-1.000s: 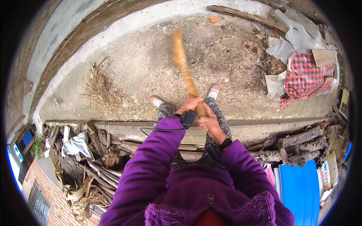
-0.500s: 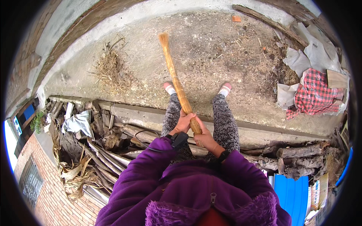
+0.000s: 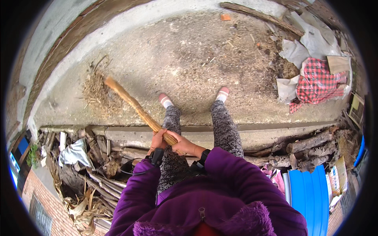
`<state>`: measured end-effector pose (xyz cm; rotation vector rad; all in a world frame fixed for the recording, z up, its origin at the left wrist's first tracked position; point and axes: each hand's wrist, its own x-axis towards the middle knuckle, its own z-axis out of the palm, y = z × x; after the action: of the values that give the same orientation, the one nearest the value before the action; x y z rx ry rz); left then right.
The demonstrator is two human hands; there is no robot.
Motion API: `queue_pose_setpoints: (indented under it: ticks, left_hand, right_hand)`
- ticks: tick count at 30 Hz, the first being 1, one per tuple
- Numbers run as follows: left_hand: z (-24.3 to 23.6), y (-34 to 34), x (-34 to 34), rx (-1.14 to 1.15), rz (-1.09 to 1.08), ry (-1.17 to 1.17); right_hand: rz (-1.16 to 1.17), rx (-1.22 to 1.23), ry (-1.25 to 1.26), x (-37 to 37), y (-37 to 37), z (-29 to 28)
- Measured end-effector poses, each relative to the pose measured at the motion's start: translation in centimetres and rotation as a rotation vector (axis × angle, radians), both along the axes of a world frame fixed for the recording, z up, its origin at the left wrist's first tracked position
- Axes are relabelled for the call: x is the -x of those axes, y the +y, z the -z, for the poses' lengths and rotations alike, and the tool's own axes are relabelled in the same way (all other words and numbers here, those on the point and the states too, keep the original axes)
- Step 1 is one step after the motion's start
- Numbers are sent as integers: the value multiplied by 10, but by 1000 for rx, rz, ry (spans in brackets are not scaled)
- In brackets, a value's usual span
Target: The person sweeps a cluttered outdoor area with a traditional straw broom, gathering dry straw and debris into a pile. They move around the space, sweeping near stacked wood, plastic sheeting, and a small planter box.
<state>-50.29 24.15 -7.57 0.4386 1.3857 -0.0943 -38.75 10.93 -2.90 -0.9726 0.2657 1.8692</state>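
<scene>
Both of my hands grip the thick handle of a straw-coloured broom (image 3: 136, 105). My left hand (image 3: 158, 139) is wrapped round it farther up, while my right hand (image 3: 183, 144) is closed round the butt end, close beside the left. From my hands the broom slants away to the far left. Its frayed bristle tip reaches a heap of straw and twigs (image 3: 97, 96) on the concrete ground (image 3: 189, 51); whether it presses on the heap I cannot tell.
Behind my feet runs a low concrete ledge (image 3: 260, 135), with stacked logs (image 3: 311, 142) and split wood beyond it. At right lie a red-and-black checked cloth (image 3: 319, 82) and grey sheeting (image 3: 295, 51). A long log (image 3: 264, 17) and an orange brick piece (image 3: 225, 17) lie far off.
The broom has swung from pointing nearly straight ahead to the far left, its tip now at the straw heap. Both hands moved left and nearer with it, still gripping. My view has shifted slightly.
</scene>
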Motion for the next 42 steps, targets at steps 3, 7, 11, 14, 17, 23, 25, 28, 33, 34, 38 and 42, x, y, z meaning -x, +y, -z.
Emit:
queue_pose_setpoints:
  ticks: [3, 7, 11, 14, 17, 23, 25, 28, 33, 34, 38, 42]
  left_hand:
    - [23, -14, -40, 68, 132, 12]
    - [56, -66, -103, 304, 664, -16]
    - [31, -165, -141, 585, 637, -101]
    - [-6, -214, -160, 345, 654, -262]
    - [-36, -214, -166, 211, 672, -306]
    - [-41, -137, -163, 51, 533, -197]
    - [-18, -108, -178, -6, 474, -84]
    - [16, -81, -216, 107, 419, -100]
    - [47, -143, -281, 270, 838, -49]
    - [47, -171, -289, 222, 876, -99]
    - [25, -259, -312, 221, 1106, -190]
    - [-23, -288, -326, 237, 1166, -188]
  right_hand:
    - [158, 71, -81, -18, -17, 0]
    - [454, 309, 58, -42, -78, -18]
    - [634, 439, 23, -56, -158, -62]
    - [743, 479, -56, -53, -181, -92]
    - [760, 405, -141, -46, -184, -112]
    - [625, 186, 14, -68, -144, -81]
    - [568, 104, 19, -98, -124, -51]
    - [512, 159, 10, -146, -103, -16]
    - [857, 237, 56, -169, -164, -29]
    - [930, 262, 87, -170, -185, -37]
    - [1112, 318, 136, -171, -252, -71]
    - [1065, 322, 67, -173, -277, -105]
